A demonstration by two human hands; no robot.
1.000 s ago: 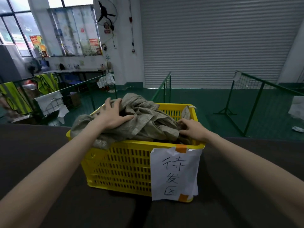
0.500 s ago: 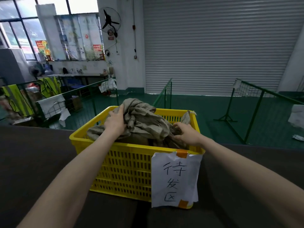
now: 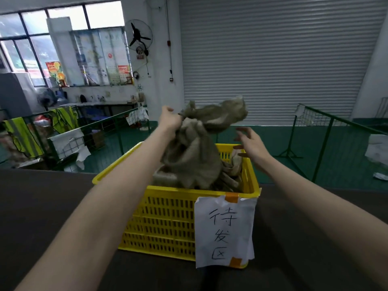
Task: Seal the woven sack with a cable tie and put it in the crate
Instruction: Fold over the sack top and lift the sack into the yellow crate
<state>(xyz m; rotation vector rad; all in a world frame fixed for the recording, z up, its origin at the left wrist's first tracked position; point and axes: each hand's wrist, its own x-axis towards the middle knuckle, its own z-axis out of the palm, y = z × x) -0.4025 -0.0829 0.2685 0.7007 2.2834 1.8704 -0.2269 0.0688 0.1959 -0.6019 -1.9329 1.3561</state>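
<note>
A yellow slotted crate (image 3: 168, 219) stands on the dark table in front of me. A grey-brown woven sack (image 3: 195, 156) hangs partly out of it, its lower end still inside. My left hand (image 3: 169, 120) grips the sack's gathered neck and holds it up above the crate's back edge. The loose top of the sack flops to the right beyond that grip. My right hand (image 3: 251, 143) hovers to the right of the sack, fingers spread, touching nothing. More woven fabric (image 3: 233, 173) lies in the crate's right side. No cable tie is visible.
A white paper label (image 3: 224, 229) with handwritten characters is taped to the crate's front right. Past the dark table (image 3: 42, 206) are green metal barriers (image 3: 323, 141), a green floor and a shut roller door (image 3: 273, 59). Hi-vis vests (image 3: 23, 133) hang at the left.
My left hand has closed on the sack's neck and lifted it up out of the crate. My right hand has let go of the fabric and risen beside it, fingers spread.
</note>
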